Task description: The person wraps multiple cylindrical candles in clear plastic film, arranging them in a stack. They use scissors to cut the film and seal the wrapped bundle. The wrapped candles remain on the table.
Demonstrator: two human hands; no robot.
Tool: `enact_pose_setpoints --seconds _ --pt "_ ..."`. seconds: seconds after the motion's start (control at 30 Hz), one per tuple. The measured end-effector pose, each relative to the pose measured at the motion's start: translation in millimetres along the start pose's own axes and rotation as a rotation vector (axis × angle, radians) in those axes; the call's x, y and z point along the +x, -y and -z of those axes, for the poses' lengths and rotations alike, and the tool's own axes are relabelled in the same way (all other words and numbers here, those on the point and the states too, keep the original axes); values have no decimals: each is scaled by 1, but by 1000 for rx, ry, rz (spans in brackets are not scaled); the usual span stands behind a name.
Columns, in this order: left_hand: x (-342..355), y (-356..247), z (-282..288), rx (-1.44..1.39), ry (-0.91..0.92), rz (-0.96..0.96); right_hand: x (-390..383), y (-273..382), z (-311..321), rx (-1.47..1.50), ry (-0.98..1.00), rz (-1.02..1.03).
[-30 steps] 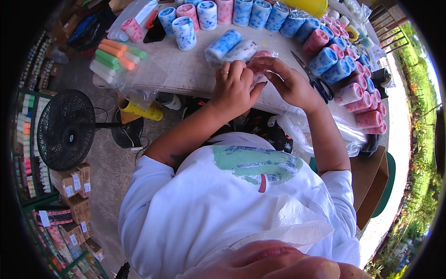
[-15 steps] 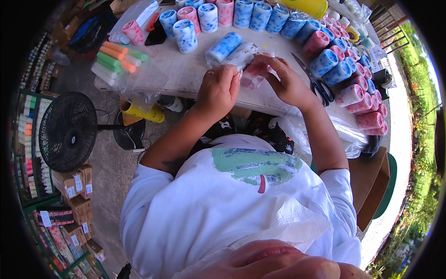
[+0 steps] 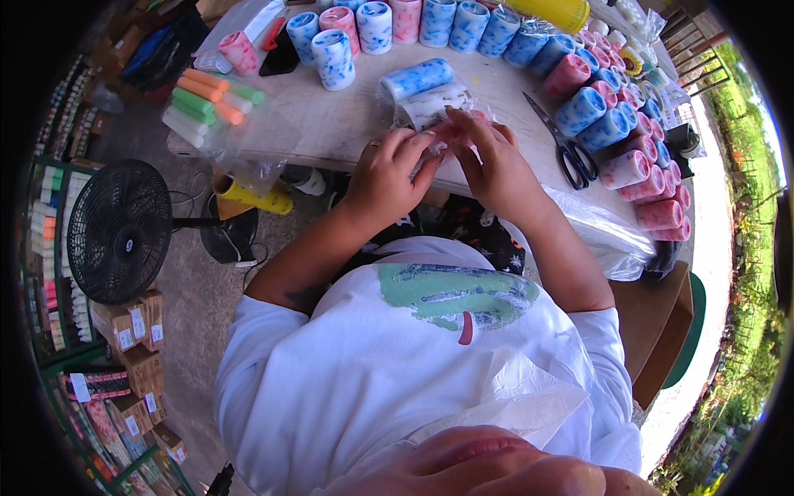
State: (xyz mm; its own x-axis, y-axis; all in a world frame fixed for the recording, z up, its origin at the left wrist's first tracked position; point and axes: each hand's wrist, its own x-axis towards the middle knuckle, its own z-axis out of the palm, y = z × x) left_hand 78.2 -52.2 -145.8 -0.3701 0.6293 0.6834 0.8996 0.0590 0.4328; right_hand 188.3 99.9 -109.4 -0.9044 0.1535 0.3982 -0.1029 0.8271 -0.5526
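Three short mottled pillar candles lie side by side in clear plastic wrap near the table's front edge. The blue-and-white candle (image 3: 418, 78) is farthest from me and the grey-and-white candle (image 3: 432, 105) is in the middle. Nearest is a pink candle (image 3: 447, 132), largely covered by my fingers. My left hand (image 3: 389, 175) closes on the near left end of the wrap, its thumb and fingers bent around it. From the right, my right hand (image 3: 496, 161) curls its fingers over the pink candle. Exactly how the film sits under my fingertips is hidden.
Upright blue and pink pillar candles (image 3: 375, 29) line the table's far side, and more are stacked at the right. Black-handled scissors (image 3: 573, 161) lie right of my hand. Orange, green and white sticks (image 3: 198, 103) rest at left, near a phone (image 3: 279, 56). A fan (image 3: 120, 233) stands left.
The wrapped pack has turned and shifted slightly right. My left hand has gone from a raised pinch on the film to lying lower against the pack; my right fingers now cover the pink candle.
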Motion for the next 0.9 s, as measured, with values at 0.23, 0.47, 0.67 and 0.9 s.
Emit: enact_pose_setpoints --seconds 0.23,0.47,0.67,0.9 --pt "2 -4 9 121 -10 -148 -3 0 -7 19 -14 -39" --pt "-2 8 8 -69 -145 -6 -7 -4 -18 -262 -35 -12" --pt "27 32 39 -333 -9 228 -7 -11 -21 -274 -15 24" --pt "249 194 118 -13 -430 210 -3 -36 -5 -310 -76 1"
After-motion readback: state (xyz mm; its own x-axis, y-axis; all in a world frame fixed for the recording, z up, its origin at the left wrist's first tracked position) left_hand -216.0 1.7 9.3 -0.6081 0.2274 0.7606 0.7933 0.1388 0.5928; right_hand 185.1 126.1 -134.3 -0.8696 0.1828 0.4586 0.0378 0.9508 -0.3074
